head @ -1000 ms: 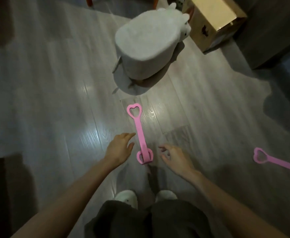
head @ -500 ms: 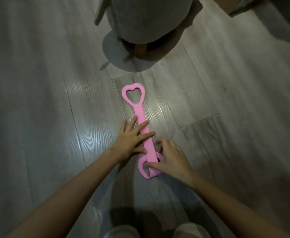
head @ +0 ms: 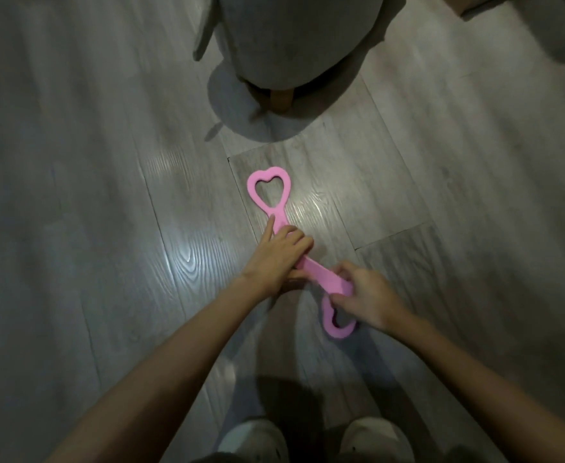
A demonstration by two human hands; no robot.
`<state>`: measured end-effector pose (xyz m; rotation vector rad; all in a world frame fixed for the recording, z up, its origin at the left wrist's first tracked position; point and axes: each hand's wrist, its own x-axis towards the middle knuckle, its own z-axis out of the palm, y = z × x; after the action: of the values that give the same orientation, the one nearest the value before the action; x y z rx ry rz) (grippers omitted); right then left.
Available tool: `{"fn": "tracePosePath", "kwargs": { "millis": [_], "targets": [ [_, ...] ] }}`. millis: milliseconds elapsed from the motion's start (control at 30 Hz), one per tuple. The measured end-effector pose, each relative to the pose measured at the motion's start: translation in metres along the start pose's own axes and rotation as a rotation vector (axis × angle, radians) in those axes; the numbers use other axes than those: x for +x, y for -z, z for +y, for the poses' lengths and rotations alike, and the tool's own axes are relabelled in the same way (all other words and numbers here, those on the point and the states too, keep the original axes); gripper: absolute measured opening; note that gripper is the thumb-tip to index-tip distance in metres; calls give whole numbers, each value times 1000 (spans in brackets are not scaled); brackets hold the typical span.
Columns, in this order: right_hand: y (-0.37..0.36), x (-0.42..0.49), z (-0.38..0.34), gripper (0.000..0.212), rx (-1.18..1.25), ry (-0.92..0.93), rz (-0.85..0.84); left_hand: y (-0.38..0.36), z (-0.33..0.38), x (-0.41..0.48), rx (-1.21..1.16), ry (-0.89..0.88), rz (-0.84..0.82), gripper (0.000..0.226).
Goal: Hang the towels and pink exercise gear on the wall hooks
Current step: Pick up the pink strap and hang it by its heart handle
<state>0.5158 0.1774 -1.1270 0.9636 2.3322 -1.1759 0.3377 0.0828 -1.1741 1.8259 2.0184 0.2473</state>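
A pink exercise band (head: 318,274) with a heart-shaped loop at each end lies on the grey wooden floor (head: 107,228). Its far heart loop (head: 269,187) is flat on the floor. My left hand (head: 279,257) grips the middle of the strap, fingers curled over it, index finger stretched along it. My right hand (head: 363,295) pinches the strap just above the near heart loop (head: 338,324), which is lifted slightly and partly hidden by the hand. No towels or wall hooks are in view.
A grey padded stool (head: 294,35) on wooden legs stands on the floor just beyond the band. My two light slippers (head: 254,439) are at the bottom edge. A corner of a cardboard box (head: 468,3) shows at the top right.
Both hands went from reaching above the band to closing on it. The near end has shifted right and lifted. The camera came lower and closer; the second pink band left the view.
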Motion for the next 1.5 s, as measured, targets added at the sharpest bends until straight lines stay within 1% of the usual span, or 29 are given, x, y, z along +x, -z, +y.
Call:
{"fn": "tracePosePath", "kwargs": {
  "millis": [67, 133, 200, 300, 433, 567, 667, 767, 867, 1000, 1100, 1200, 1333, 1500],
  "targets": [
    [32, -19, -16, 25, 56, -12, 30, 35, 16, 7, -100, 21, 3, 35],
    [73, -45, -34, 29, -16, 20, 100, 80, 35, 11, -198, 7, 48, 29],
    [122, -79, -58, 30, -30, 54, 149, 134, 61, 11, -296, -27, 73, 30],
    [199, -137, -104, 22, 33, 88, 203, 226, 110, 5, -361, -68, 73, 34],
    [295, -220, -168, 10, 62, 136, 268, 346, 175, -8, -471, -41, 79, 26],
    [383, -308, -233, 9, 27, 159, 346, 473, 245, -24, -442, -42, 94, 24],
    [442, -370, -279, 11, 7, 189, 422, 561, 294, -37, -359, -68, 158, 25],
    [493, -426, -317, 12, 39, 231, 490, 638, 339, -44, -310, -122, 228, 28],
    [531, -475, -345, 14, 62, 246, 550, 698, 386, -48, -297, -187, 226, 34],
    [565, -533, -360, 9, 118, 235, 651, 751, 444, -50, -363, -279, 189, 34],
    [576, -571, -354, 7, 163, 162, 717, 772, 484, -48, -402, -352, 155, 20],
    [577, -611, -339, 5, 221, 90, 790, 781, 521, -42, -385, -443, 131, 9],
    [575, -660, -314, 10, 263, 3, 891, 786, 569, -34, -308, -558, 137, 10],
    [585, -706, -279, 16, 250, -119, 1000, 796, 620, -20, -276, -647, 130, 8]
  ]
}}
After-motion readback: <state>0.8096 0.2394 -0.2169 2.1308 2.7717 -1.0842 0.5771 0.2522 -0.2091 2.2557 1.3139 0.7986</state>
